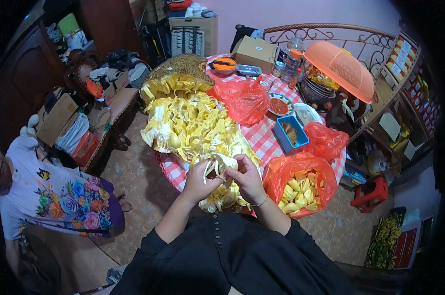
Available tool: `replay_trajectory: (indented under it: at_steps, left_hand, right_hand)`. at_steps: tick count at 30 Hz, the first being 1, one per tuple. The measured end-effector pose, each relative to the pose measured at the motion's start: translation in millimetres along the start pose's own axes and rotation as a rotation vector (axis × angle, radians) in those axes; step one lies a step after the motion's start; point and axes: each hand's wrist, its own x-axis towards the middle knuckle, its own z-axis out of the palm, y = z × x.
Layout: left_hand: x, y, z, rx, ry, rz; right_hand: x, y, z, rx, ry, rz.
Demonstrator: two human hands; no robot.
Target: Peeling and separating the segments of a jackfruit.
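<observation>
Between my two hands is a pale piece of jackfruit (pixel 225 162) with loose fibrous strands. My left hand (pixel 200 181) grips its left side, and my right hand (pixel 247 177) pinches its right side with thumb and fingers. Behind them a large opened jackfruit (pixel 193 125) spreads over the table, its yellow flesh facing up. A part with spiky brown rind (pixel 180 70) stands at its far end. To the right of my right hand, a red plastic bag (pixel 268 175) gapes around several yellow jackfruit pods (pixel 299 191).
A red-and-white checked cloth (pixel 261 142) covers the round table. It bears a blue plastic container (pixel 290 134), a bowl of red sauce (pixel 278 105), another red bag (pixel 244 99) and an orange basket (pixel 338 68). A person (pixel 60 199) is at the left. A red stool (pixel 369 194) stands right.
</observation>
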Motion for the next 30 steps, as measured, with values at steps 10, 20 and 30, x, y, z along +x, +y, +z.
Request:
replay_trajectory:
  at_steps: [10, 20, 30]
  left_hand:
    - [-2.3, -12.0, -4.4, 0.222, 0.197, 0.081]
    - [7.0, -20.1, -5.0, -0.853, 0.134, -0.617]
    - [30.2, -45.6, 9.5, 0.724, -0.102, -0.137]
  right_hand:
    - [-7.1, 16.4, 9.2, -0.712, -0.092, -0.211]
    - [-5.6, -9.4, -0.6, -0.217, -0.372, 0.231]
    - [-6.4, -14.1, -28.4, -0.016, 0.007, -0.003]
